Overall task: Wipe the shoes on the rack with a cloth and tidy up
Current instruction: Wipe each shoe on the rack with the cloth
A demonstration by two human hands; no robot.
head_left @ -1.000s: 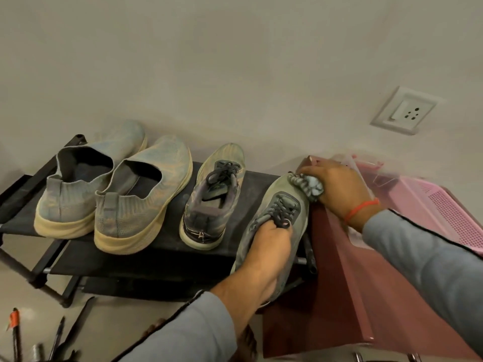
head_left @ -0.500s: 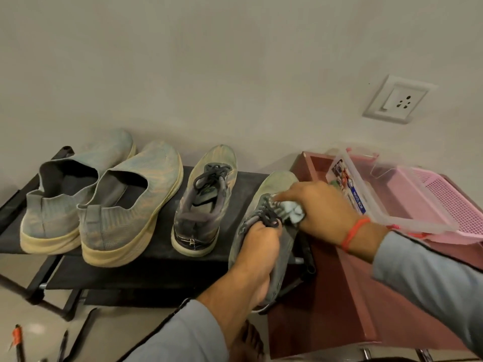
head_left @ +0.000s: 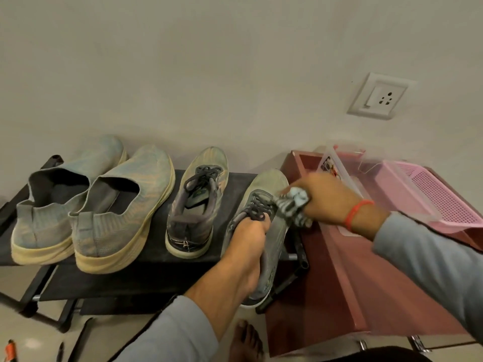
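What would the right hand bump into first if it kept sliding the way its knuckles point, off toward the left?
Probably the laces of the grey shoe held by the left hand: the right hand already presses the cloth against that shoe. Beyond lies the other laced shoe, though depth is unclear.

My right hand (head_left: 332, 198) slides the cloth (head_left: 294, 205) back from the shoe's (head_left: 269, 189) toe, where it is a second ago, to the laces and then out over the right side of the upper; my left hand (head_left: 248, 246) keeps its grip inside the collar
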